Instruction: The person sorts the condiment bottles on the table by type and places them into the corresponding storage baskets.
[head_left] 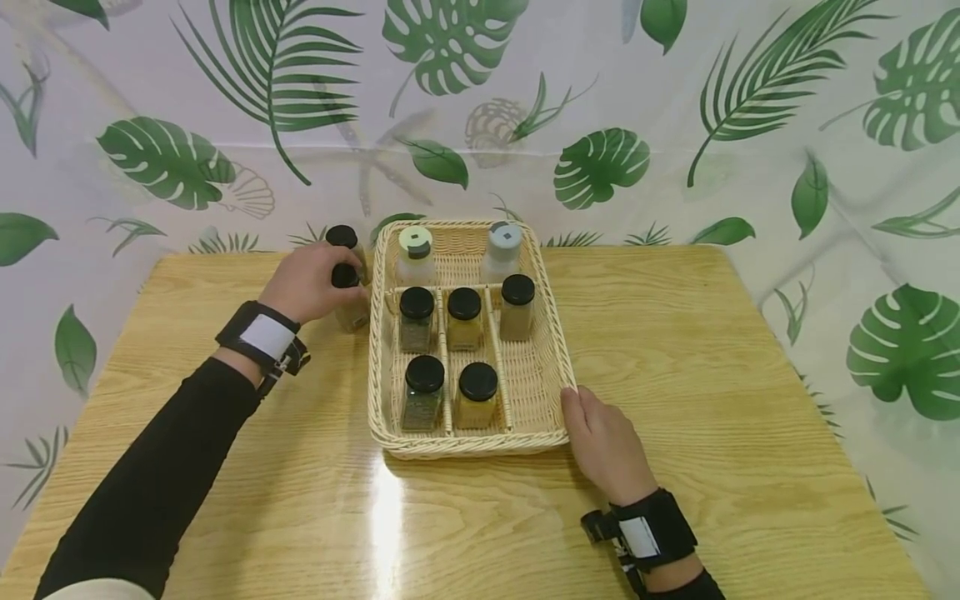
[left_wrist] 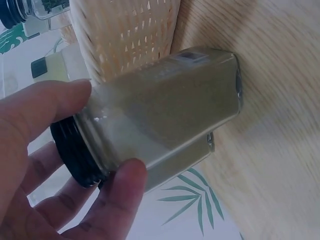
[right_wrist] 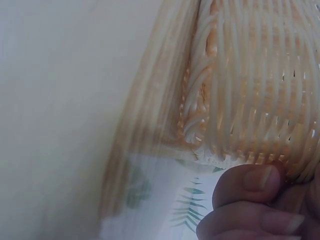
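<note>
My left hand [head_left: 300, 282] pinches a black-lidded glass spice jar [head_left: 352, 315] just left of the wicker basket [head_left: 472, 446]. In the left wrist view, thumb and fingers are around the neck of this jar [left_wrist: 165, 105], which holds greyish-brown powder. Behind it stands a second black-lidded jar [head_left: 342, 237], partly hidden by the hand. My right hand [head_left: 611, 446] grips the basket's front right corner, and its curled fingers [right_wrist: 250, 185] show beside the weave in the right wrist view.
Inside the basket, the left column holds two green-herb jars [head_left: 423, 404] and the middle column two yellow-spice jars [head_left: 477, 404]. One brownish jar [head_left: 516, 312] stands in the right column. Two white bottles [head_left: 501, 254] occupy the back compartment. A leaf-print cloth [head_left: 525, 183] hangs behind the wooden table [head_left: 675, 350].
</note>
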